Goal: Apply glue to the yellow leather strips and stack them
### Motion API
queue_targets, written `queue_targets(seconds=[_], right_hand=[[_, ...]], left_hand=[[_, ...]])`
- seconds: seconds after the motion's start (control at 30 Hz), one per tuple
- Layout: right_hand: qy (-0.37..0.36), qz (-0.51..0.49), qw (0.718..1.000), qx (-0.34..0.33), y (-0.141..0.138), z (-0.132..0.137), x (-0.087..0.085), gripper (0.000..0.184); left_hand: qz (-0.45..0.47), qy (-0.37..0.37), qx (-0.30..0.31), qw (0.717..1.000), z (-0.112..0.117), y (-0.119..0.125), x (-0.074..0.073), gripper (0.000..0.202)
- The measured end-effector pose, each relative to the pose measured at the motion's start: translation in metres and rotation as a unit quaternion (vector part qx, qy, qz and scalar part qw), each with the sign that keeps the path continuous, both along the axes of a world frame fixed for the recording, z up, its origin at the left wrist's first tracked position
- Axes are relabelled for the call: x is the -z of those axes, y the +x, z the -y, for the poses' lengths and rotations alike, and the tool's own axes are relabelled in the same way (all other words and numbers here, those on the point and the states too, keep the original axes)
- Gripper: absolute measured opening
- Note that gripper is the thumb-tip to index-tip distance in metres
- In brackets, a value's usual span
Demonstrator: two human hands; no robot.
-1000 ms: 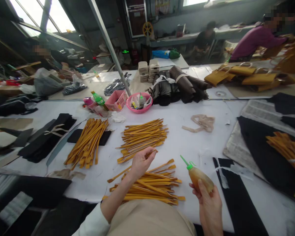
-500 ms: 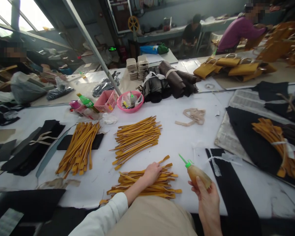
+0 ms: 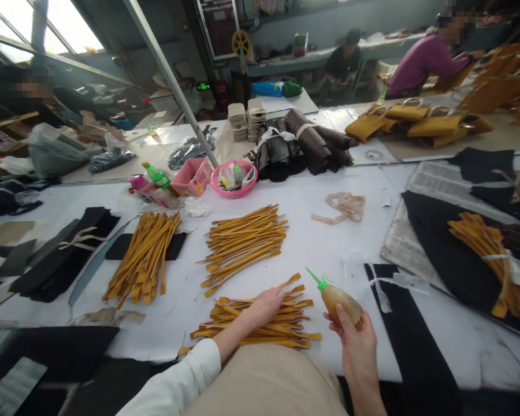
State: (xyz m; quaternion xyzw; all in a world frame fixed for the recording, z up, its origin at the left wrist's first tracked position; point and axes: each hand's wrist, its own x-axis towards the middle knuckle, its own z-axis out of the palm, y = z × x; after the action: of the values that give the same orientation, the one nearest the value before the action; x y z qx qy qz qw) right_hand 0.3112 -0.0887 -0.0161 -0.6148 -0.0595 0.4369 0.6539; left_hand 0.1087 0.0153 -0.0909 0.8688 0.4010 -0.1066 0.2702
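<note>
My right hand (image 3: 356,341) is wrapped round a squeeze bottle (image 3: 338,301) of yellowish-brown contents, its thin green nozzle tilted up and to the left. To its left, my left hand (image 3: 266,306) reaches over the near pile of mustard-yellow leather straps (image 3: 229,315). Its fingers are closed on one leather strap (image 3: 291,281), whose flat end sticks out past the fingertips. The nozzle tip stays apart from that strap. Beyond, a second pile of straps (image 3: 245,242) lies in rows on the white table (image 3: 303,242).
More straps (image 3: 145,254) are heaped at left beside bound black pieces (image 3: 69,254). A pink basin (image 3: 234,188) and a pink box (image 3: 191,178) stand behind. At right lie a black strip (image 3: 409,323) and tied straps (image 3: 489,260). Co-workers sit farther back, one in a purple top (image 3: 420,63).
My right hand has brought the bottle a little left and up, nearer the held strap. My left hand keeps its place on the pile. The whole view has shifted slightly.
</note>
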Motion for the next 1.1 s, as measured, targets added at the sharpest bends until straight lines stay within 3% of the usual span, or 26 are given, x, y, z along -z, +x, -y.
queue_targets(seconds=[0.2,0.37,0.57,0.73,0.83,1.1], right_hand=[[-0.005,-0.001,1.000,0.011,0.002,0.003,0.000,0.057],[-0.001,-0.004,1.000,0.006,0.001,-0.001,-0.005,0.058],[0.010,-0.006,1.000,-0.018,-0.010,-0.006,-0.011,0.056],[0.014,-0.004,0.999,-0.032,-0.015,-0.009,-0.015,0.054],[0.016,-0.009,0.999,-0.042,-0.017,-0.010,-0.017,0.053],[0.016,-0.017,0.998,-0.052,-0.024,-0.009,-0.019,0.054]], left_hand=[[0.015,0.023,-0.067,0.997,0.004,-0.024,-0.039,0.021],[0.125,0.080,-0.092,0.985,0.007,-0.037,-0.080,0.025],[0.221,0.019,-0.134,0.966,0.017,-0.038,-0.113,0.023],[0.211,0.005,-0.226,0.951,0.030,-0.038,-0.124,0.028],[0.201,0.007,-0.231,0.952,0.034,-0.040,-0.126,0.021],[0.217,0.025,-0.263,0.940,0.035,-0.038,-0.129,0.027]])
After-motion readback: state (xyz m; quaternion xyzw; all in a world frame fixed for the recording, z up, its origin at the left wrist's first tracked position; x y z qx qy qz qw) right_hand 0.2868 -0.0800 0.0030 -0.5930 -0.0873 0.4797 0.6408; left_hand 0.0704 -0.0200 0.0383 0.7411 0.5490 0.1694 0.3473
